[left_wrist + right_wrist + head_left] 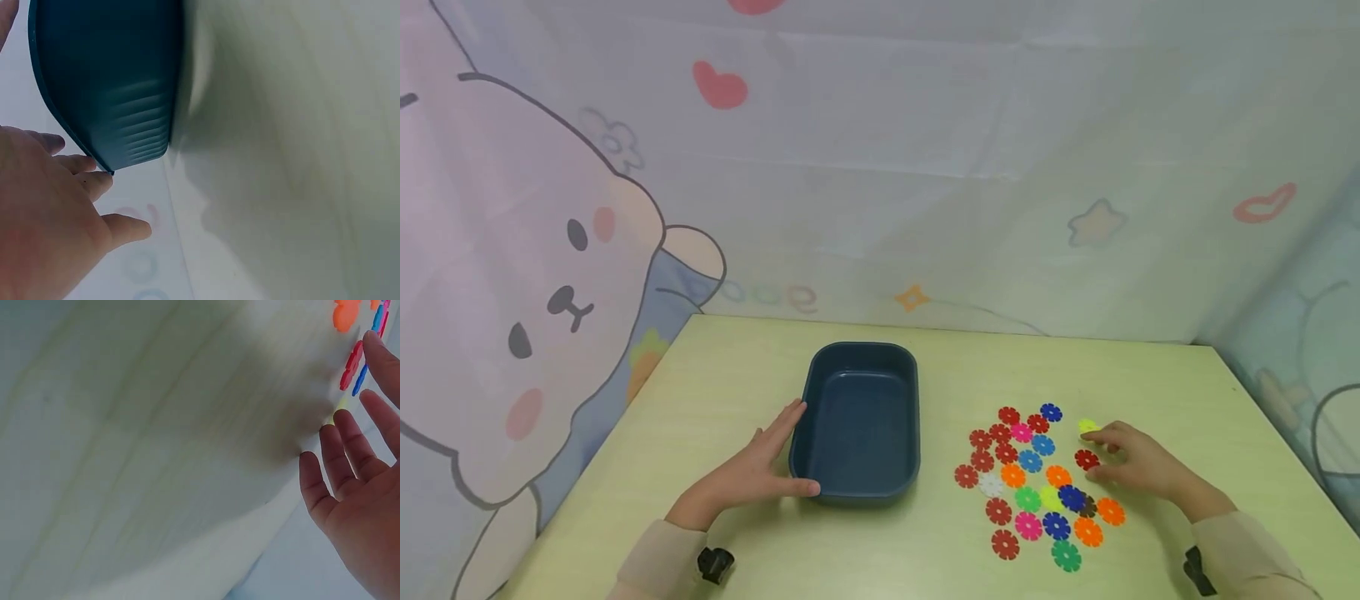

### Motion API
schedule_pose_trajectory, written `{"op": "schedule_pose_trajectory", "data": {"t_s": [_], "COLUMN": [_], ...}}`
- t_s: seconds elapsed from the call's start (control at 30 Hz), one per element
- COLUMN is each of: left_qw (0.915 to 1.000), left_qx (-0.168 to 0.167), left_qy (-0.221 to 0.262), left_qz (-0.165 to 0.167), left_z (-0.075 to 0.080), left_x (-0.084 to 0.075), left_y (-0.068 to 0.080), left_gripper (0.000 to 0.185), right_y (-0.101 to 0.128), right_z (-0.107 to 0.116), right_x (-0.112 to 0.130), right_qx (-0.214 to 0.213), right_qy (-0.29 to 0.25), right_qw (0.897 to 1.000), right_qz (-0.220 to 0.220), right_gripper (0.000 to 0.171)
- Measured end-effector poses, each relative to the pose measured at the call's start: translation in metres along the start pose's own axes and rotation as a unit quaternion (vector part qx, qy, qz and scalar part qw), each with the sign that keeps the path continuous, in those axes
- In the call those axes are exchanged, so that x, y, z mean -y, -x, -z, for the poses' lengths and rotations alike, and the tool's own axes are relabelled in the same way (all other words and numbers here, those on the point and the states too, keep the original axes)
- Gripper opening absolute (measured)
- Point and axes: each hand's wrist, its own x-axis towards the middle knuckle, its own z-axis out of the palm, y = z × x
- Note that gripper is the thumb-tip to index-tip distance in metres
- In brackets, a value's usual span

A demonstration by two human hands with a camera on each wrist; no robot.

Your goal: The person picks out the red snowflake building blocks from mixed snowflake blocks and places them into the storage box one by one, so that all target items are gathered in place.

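A dark blue plastic tub (861,421) stands empty on the pale green table (925,367). My left hand (760,467) lies flat against the tub's left side, fingers straight along its wall (119,94) and thumb at the near corner. To the right lie several flat flower-shaped discs (1030,475) in red, blue, orange, green, pink and yellow. My right hand (1131,458) rests at the right edge of the pile, fingers relaxed, fingertips beside a yellow disc (1087,426) and a red disc (1085,458). The right wrist view shows its fingers (340,456) spread and holding nothing.
A printed cloth backdrop (880,167) with a bear, hearts and stars closes off the table's back and sides. The table's right edge (1285,450) runs close past my right hand. Bare table lies in front of the tub and behind the discs.
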Motion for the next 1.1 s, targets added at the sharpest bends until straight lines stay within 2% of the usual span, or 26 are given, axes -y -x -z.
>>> {"op": "schedule_pose_trajectory", "data": {"t_s": [0.33, 0.63, 1.1], "left_qw": [0.9999, 0.9999, 0.9989], "left_qx": [0.007, 0.014, 0.018], "left_qy": [0.0, 0.01, 0.042], "left_qz": [-0.012, -0.001, 0.009], "left_z": [-0.0015, -0.0015, 0.0002], "left_x": [0.0017, 0.0054, 0.0094], "left_y": [0.001, 0.0008, 0.0022], "left_gripper": [0.11, 0.109, 0.11], "right_y": [-0.0008, -0.0034, -0.008], "right_z": [-0.0035, -0.004, -0.0039], "right_x": [-0.0072, -0.0086, -0.0052], "right_qx": [-0.001, -0.005, 0.019], "right_qy": [-0.004, -0.016, -0.036], "right_qw": [1.0, 1.0, 0.999], "right_qz": [0.004, -0.017, -0.025], "right_gripper": [0.041, 0.038, 0.035]}}
